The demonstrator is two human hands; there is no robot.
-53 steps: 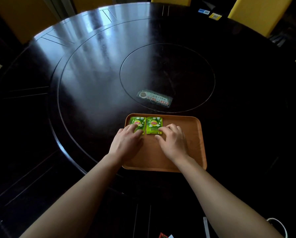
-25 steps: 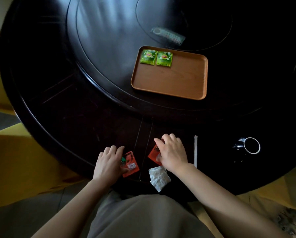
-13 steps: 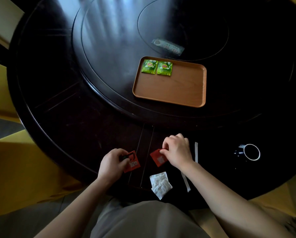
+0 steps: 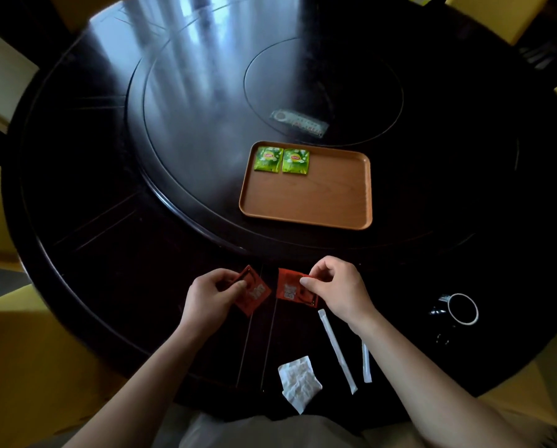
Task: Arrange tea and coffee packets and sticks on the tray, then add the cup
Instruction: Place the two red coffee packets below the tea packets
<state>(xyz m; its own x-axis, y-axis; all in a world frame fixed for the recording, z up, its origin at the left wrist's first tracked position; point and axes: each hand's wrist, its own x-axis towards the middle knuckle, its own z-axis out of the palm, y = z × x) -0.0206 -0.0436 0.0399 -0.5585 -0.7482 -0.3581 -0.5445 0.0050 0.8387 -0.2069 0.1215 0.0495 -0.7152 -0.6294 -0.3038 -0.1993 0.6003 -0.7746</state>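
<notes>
Two green tea packets (image 4: pixel 281 160) lie side by side in the far left corner of the wooden tray (image 4: pixel 332 202). My left hand (image 4: pixel 210 294) pinches a red packet (image 4: pixel 254 294) above the table's near edge. Level with it, my right hand (image 4: pixel 335 287) pinches a second red packet (image 4: pixel 291 287). A white packet (image 4: pixel 298 383) and two white sticks (image 4: pixel 336 349) lie on the table near me, the shorter stick partly hidden by my right forearm. The dark cup (image 4: pixel 461 309) with a white rim stands at the right.
The round dark table (image 4: pixel 109 205) has a raised turntable that carries the tray. A pale label (image 4: pixel 298 122) lies beyond the tray. Yellow chairs (image 4: pixel 496 14) stand around the table.
Both hands left the green packets on the tray and came back to the near edge. Each has taken hold of a red packet and lifted it slightly forward.
</notes>
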